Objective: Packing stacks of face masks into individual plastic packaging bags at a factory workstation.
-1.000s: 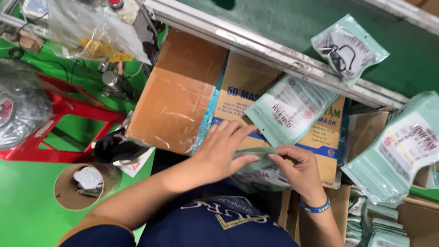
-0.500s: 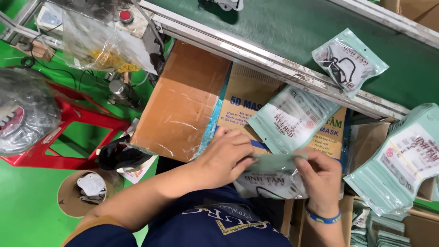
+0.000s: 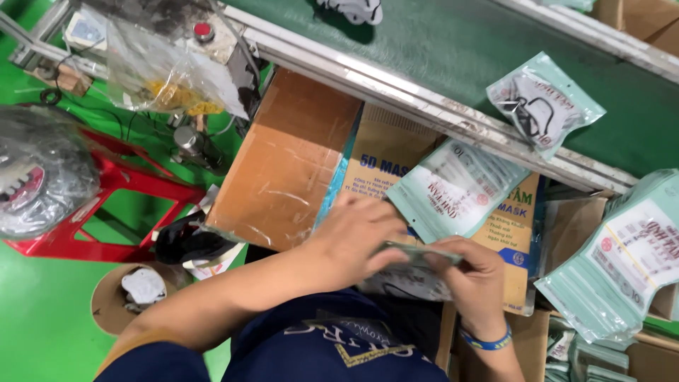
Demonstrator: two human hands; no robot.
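Both hands pinch one flat mint-green plastic mask pouch over lap, near brown cardboard carton: left hand grips top edge, right hand closed on other end. Keep pouch flat, edges aligned.

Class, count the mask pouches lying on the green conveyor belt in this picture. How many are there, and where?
2: one pale-green pouch on the belt's right side, one cut off at the top edge. More may lie out of frame.

Glossy plastic mask pouch, matt cardboard box, probably rubbery green conveyor belt, dull metal rail
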